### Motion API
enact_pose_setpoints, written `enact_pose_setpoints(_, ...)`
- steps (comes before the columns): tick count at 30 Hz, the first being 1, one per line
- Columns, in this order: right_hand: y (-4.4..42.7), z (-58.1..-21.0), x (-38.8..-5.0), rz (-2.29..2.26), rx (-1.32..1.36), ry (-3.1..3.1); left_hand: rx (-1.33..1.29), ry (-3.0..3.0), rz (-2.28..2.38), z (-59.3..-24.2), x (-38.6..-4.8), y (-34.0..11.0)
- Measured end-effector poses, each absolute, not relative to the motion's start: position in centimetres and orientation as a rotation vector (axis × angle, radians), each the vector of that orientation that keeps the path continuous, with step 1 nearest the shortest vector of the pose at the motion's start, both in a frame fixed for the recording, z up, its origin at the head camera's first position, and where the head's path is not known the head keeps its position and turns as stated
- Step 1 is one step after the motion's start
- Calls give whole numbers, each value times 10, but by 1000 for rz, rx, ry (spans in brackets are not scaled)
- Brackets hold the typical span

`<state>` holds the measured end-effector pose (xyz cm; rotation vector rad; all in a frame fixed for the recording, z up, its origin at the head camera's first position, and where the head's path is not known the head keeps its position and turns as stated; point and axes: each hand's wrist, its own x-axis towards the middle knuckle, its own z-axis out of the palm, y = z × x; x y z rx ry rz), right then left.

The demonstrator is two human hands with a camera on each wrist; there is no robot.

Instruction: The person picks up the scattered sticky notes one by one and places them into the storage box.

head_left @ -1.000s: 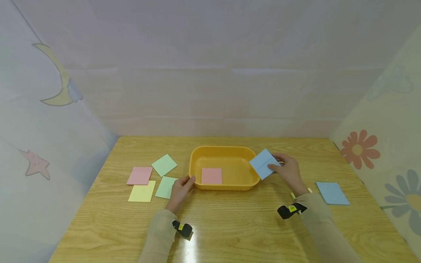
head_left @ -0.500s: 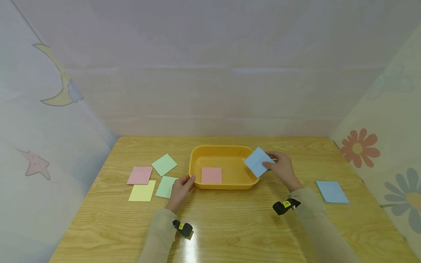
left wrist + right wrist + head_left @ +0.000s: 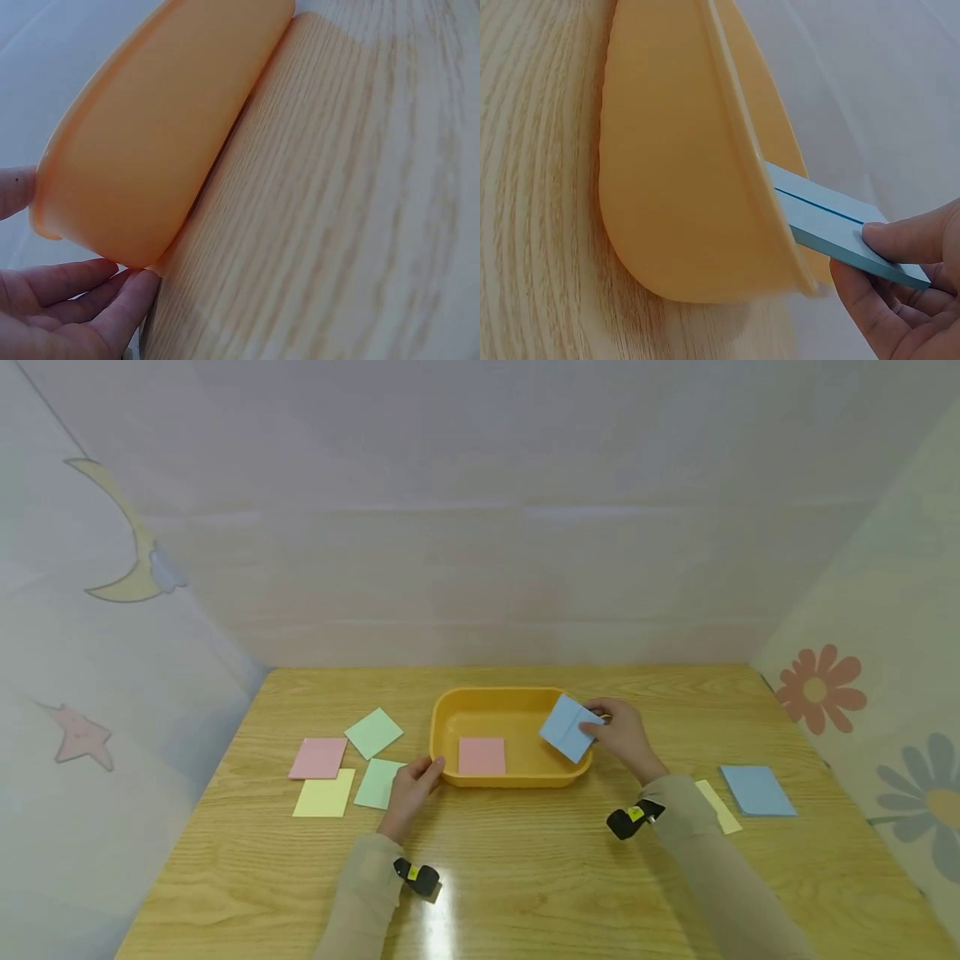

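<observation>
A yellow plastic tray (image 3: 510, 781) stands on the wooden table, with a pink sticky note pad (image 3: 482, 756) lying in its front left part. At the tray's front left corner is my left hand (image 3: 408, 797). Its thumb lies on the rim while the fingers (image 3: 127, 307) touch the wall low down, so the hand grips the corner. My right hand (image 3: 626, 739) pinches a blue sticky note pad (image 3: 566, 728) between thumb and fingers. That pad is tilted and reaches over the right rim into the tray; a dark blue line crosses it in the right wrist view.
Left of the tray lie a pink pad (image 3: 318, 757), a yellow pad (image 3: 324, 793) and two green pads, one at the back (image 3: 373, 732) and one beside my left hand (image 3: 377, 783). On the right are another blue pad (image 3: 757, 790) and a yellow pad (image 3: 718, 807) partly behind my sleeve.
My right hand has moved left with the blue sticky note pad, from beside the right rim to over the tray's right part. The left hand keeps its place at the corner.
</observation>
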<state>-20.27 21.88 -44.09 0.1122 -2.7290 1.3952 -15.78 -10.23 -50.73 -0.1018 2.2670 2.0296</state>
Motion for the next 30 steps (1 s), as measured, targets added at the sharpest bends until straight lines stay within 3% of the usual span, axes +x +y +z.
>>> enact_pose_setpoints(13,202,-448,-209,1330,233,-2767,-39,2228,2039,-476,-143,-100)
enact_pose_setpoints(30,189,-444,-204,1247,383,-2794,-43,2208,2062,-474,-141,-99)
